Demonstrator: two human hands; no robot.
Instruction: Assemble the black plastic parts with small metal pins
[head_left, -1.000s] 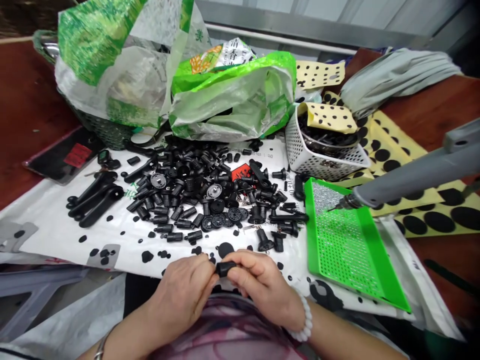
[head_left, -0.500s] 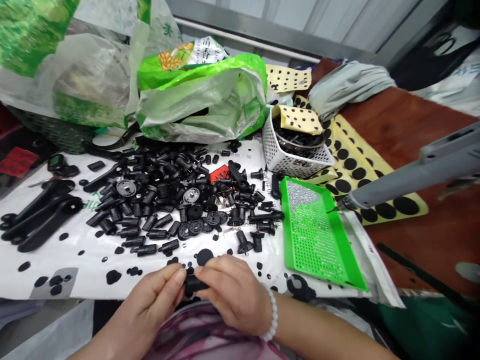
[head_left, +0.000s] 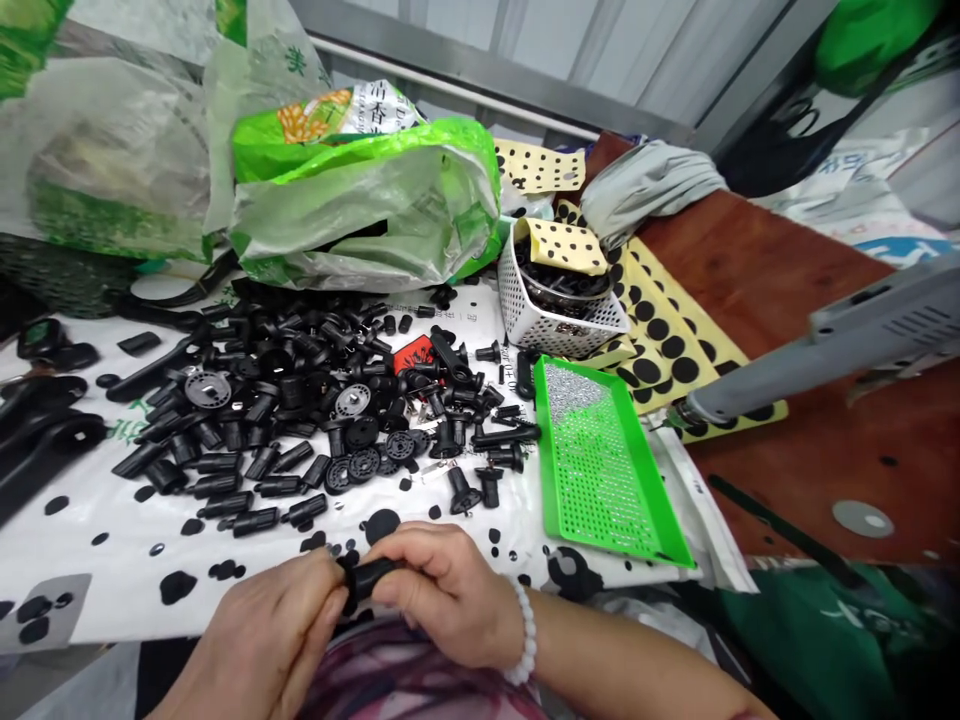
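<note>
A black cylindrical plastic part (head_left: 369, 577) with a wider rim at its left end is held between my hands, near the table's front edge. My left hand (head_left: 274, 620) is closed round the rim end, its back turned upward. My right hand (head_left: 450, 590), with a white bead bracelet at the wrist, grips the other end between thumb and fingers. Fingers cover both ends of the part. Just beyond lies a heap of similar black parts (head_left: 277, 487), with round ridged discs (head_left: 364, 463) among them.
Right of the heap lies a green perforated tray (head_left: 551, 490) with small silvery pieces (head_left: 574, 390). A grey powered screwdriver (head_left: 750, 383) points toward it. Behind stand a white basket (head_left: 559, 335) and plastic bags (head_left: 352, 220). Black crank handles (head_left: 52, 450) lie at left.
The whole view has shifted, so the table things appear further left. My left hand has rolled over, showing more of its back, and the black part now tilts up to the right.
</note>
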